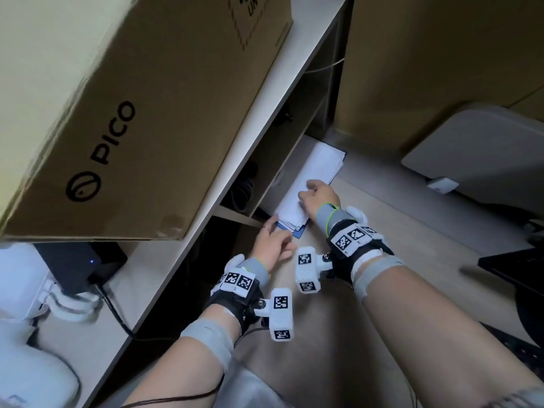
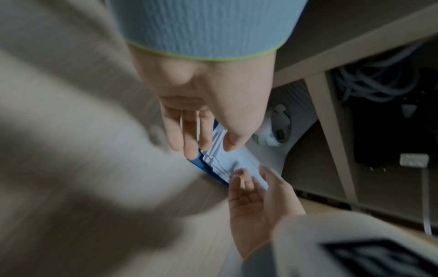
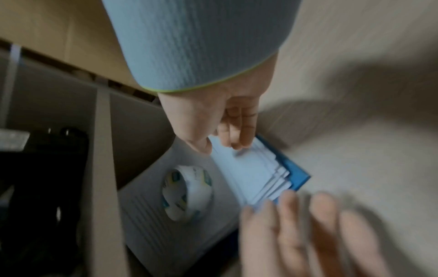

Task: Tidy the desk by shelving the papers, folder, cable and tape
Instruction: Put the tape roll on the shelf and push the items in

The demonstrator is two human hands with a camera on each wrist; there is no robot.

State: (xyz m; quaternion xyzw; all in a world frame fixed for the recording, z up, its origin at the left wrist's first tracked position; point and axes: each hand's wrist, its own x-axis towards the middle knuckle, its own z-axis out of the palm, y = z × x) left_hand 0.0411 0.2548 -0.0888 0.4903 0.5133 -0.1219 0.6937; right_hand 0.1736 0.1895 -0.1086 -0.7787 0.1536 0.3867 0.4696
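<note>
My right hand (image 1: 316, 195) lay on top of the papers (image 1: 312, 181), fingers bent down so the tips pressed the top sheet, though I could not tell whether they pinched any edge. My left hand (image 1: 272, 245) was open, fingers straight, the tips at the near corner of the stack. The sheets sat fanned and uneven on a blue folder (image 3: 292, 168), the whole pile lying on the desk (image 1: 412, 231) with its far side pushed against the mouth of the low shelf (image 1: 265, 160). Just inside that compartment I could see the roll of tape (image 3: 187, 193) resting on a pale ribbed sheet or tray, and in the next compartment over a coiled cable (image 2: 377, 78), so I judged those two already put away. Above them, a big cardboard box (image 1: 132, 113) sat on the shelf top. To finish this step well, I thought I should square the loose sheets against the folder first, keeping the right hand flat on top as a weight while the left tapped the edges flush, then slide folder and papers in together, low and level, steering beside the tape rather than shoving it back.
</note>
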